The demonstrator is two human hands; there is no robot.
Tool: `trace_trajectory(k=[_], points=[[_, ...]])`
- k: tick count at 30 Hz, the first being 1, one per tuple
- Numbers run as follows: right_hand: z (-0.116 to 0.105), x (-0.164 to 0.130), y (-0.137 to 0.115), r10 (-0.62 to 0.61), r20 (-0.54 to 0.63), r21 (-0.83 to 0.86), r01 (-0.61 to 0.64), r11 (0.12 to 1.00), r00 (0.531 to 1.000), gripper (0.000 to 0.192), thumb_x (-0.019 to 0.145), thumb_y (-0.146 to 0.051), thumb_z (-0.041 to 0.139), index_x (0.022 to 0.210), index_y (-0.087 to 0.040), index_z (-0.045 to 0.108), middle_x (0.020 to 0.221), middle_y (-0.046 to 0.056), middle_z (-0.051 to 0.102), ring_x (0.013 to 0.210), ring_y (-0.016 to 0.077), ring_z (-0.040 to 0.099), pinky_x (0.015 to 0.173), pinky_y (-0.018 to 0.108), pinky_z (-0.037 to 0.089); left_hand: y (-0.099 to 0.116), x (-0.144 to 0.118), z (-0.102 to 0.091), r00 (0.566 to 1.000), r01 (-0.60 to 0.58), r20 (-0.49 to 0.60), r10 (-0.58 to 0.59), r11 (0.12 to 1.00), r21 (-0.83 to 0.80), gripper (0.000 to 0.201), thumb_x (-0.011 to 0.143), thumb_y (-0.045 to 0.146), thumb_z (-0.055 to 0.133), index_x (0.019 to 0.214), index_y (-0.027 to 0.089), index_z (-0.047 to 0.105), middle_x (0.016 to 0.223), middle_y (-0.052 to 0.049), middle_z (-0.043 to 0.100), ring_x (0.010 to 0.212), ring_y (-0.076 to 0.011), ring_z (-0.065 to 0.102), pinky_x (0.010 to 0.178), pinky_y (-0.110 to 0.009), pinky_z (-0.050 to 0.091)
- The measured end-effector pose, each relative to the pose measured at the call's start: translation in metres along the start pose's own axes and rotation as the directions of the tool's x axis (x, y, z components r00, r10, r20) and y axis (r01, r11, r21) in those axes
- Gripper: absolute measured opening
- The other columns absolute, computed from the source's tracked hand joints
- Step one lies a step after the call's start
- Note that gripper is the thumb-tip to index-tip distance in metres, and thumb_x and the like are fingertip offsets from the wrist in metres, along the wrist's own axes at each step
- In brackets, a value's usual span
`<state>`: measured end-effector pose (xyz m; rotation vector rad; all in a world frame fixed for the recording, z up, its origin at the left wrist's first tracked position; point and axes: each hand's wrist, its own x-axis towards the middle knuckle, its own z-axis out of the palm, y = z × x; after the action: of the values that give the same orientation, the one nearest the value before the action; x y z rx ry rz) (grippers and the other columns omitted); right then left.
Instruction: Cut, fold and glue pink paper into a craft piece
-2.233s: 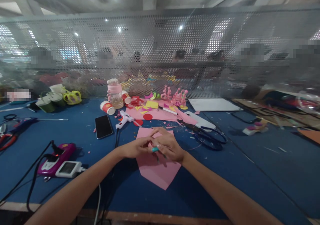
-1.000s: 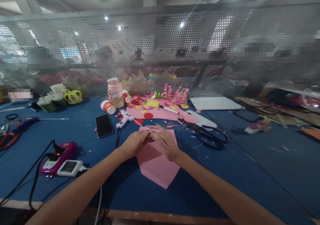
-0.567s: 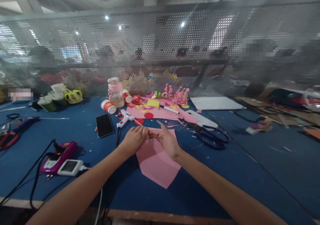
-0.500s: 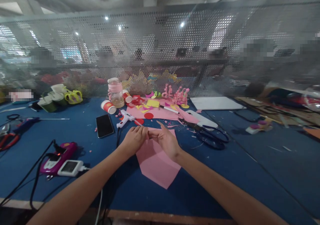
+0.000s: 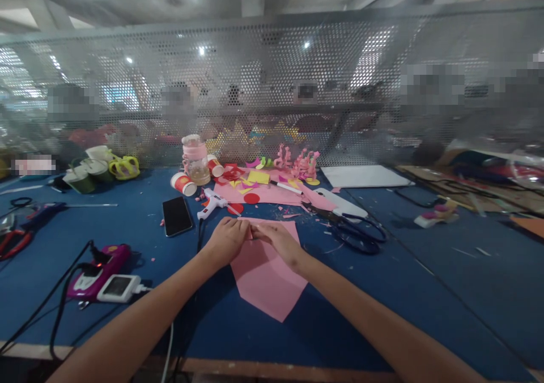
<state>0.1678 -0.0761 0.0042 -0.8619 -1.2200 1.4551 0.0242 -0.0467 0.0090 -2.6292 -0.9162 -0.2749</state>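
A pink paper sheet (image 5: 264, 281) lies on the blue table (image 5: 365, 309) in front of me, with a pointed corner toward me. My left hand (image 5: 229, 238) rests on its far left part with curled fingers. My right hand (image 5: 278, 240) lies on its far right part, fingers pointing left. The fingertips of both hands meet at the sheet's far edge and pinch it there. Whether anything small sits between the fingers is hidden.
Beyond the hands are a black phone (image 5: 176, 216), a white glue gun (image 5: 212, 203), black scissors (image 5: 357, 233) and pink and red paper scraps (image 5: 263, 191). A purple device (image 5: 96, 268) with cables sits at left. A perforated screen (image 5: 272, 88) closes the back; people sit behind it.
Both hands moved from the sheet's middle up to its far edge. A teal item seen between the fingers two seconds ago no longer shows. My right hand's raised fingers came down.
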Motion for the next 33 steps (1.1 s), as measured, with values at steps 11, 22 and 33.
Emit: trace_trajectory(k=[11,22,33], points=[[-0.003,-0.003,-0.010,0.108,0.184,0.108,-0.129,0.986,0.977,0.050,0.075,-0.053,0.035,0.080,-0.015,0.066,0.091,0.011,0.066,0.099,0.0241,0.054,0.095,0.043,0.026,0.004,-0.002,0.001,0.997,0.050,-0.063,-0.047,0.997,0.058,0.020,0.083,0.013,0.040,0.102,0.011,0.046,0.092,-0.010,0.060,0.087,-0.0209,0.054,0.071,-0.031,0.041],[-0.005,-0.003,-0.011,0.246,0.228,0.194,-0.292,0.937,0.942,0.053,0.081,-0.048,0.025,0.086,-0.013,0.065,0.094,0.013,0.066,0.092,0.0221,0.057,0.086,0.038,0.035,0.003,0.001,-0.002,0.998,-0.002,0.055,-0.001,0.998,0.058,0.016,0.078,0.004,0.034,0.081,0.014,0.047,0.076,-0.009,0.057,0.076,-0.0220,0.055,0.069,-0.034,0.041],[-0.005,-0.004,-0.015,0.138,0.229,0.162,-0.177,0.971,0.964,0.061,0.078,-0.057,0.025,0.091,-0.013,0.065,0.100,0.014,0.064,0.098,0.0247,0.054,0.089,0.040,0.033,-0.001,0.000,-0.004,0.998,0.046,-0.049,-0.048,0.999,-0.028,0.012,0.083,0.014,0.038,0.089,0.013,0.048,0.081,-0.008,0.060,0.081,-0.0205,0.056,0.068,-0.031,0.042]])
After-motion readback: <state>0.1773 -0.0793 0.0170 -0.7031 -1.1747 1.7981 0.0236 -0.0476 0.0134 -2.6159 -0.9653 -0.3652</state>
